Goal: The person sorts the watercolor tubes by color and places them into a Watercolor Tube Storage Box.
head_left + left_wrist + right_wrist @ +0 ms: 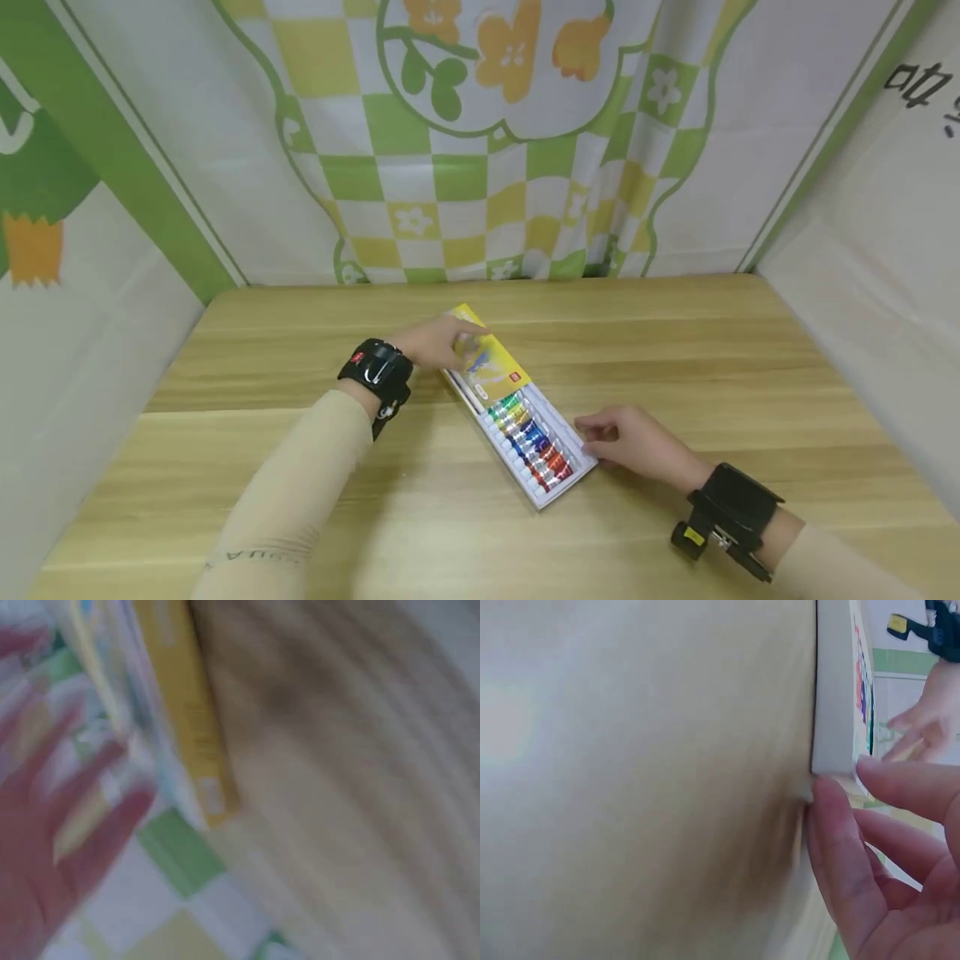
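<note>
A paint set lies slantwise on the table, its white inner tray partly out of a yellow box sleeve. Several small paint tubes in green, yellow, blue and red sit in a row in the exposed part. My right hand pinches the tray's near right corner; in the right wrist view the thumb is at the top edge and the index finger below it. Over the sleeve's far half is my left hand, its fingers apart and blurred beside the yellow sleeve in the left wrist view.
The wooden table extends around the set. A green, yellow and white checkered curtain hangs behind its far edge, with white cloth walls at left and right. Each wrist wears a black camera band.
</note>
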Demonstrator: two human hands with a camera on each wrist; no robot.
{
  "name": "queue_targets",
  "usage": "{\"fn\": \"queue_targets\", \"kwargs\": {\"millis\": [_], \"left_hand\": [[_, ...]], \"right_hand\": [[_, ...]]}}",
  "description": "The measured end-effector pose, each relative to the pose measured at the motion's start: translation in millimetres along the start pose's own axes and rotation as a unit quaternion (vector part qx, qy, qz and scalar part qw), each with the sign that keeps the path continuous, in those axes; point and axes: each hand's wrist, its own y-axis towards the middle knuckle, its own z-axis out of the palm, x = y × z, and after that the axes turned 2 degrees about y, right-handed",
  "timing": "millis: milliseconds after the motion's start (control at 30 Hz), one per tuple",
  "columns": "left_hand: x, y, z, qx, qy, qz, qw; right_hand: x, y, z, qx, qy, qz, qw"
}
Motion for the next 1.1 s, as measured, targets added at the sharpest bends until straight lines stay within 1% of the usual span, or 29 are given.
{"fn": "queue_targets", "kwargs": {"millis": [33,67,100,133,200,267,333,567,667,833,933,1100], "left_hand": [[5.7,0.5,-1.7,-0.042,0.002,-0.018,0.9990],[10.9,1.0,-2.6,-0.080,-0.003,-0.038,0.9960],[15.7,1.4,-2.4,-0.112,-0.007,-0.060,0.9919],[20.0,2.5,-2.3,-0.133,-0.009,-0.081,0.9878],[26.9,3.5,-1.2,-0.152,-0.022,-0.112,0.9817],[31.7,3.7,0.1,-0.158,-0.039,-0.134,0.9776],[35.0,3.8,0.1,-0.157,-0.047,-0.143,0.9761],[29.3,2.3,-3.1,-0.159,-0.052,-0.155,0.9736],[28.9,2.3,-3.2,-0.160,-0.054,-0.158,0.9728],[30.3,3.3,-3.0,-0.164,-0.052,-0.158,0.9723],[30.2,2.7,-2.9,-0.168,-0.051,-0.159,0.9716],[30.7,2.4,-0.8,-0.174,-0.052,-0.157,0.9707]], "right_hand": [[-1,-2.9,1,-0.005,0.004,-0.002,1.0000],[-2,-5.1,2,-0.009,0.004,-0.006,0.9999],[-2,-6.7,3,-0.013,0.002,-0.009,0.9999],[-1,-7.5,4,-0.017,-0.002,-0.013,0.9998],[0,-7.4,5,-0.021,-0.013,-0.019,0.9995],[1,-5.7,6,-0.022,-0.015,-0.023,0.9994],[2,-2.9,6,-0.021,-0.012,-0.018,0.9996],[7,8.4,4,-0.026,-0.026,0.005,0.9993],[10,14.4,4,-0.026,-0.025,0.020,0.9992],[13,26.0,3,-0.024,-0.006,0.043,0.9988],[14,33.3,3,-0.022,0.004,0.050,0.9985],[15,46.3,4,-0.022,-0.002,0.047,0.9987]]}}
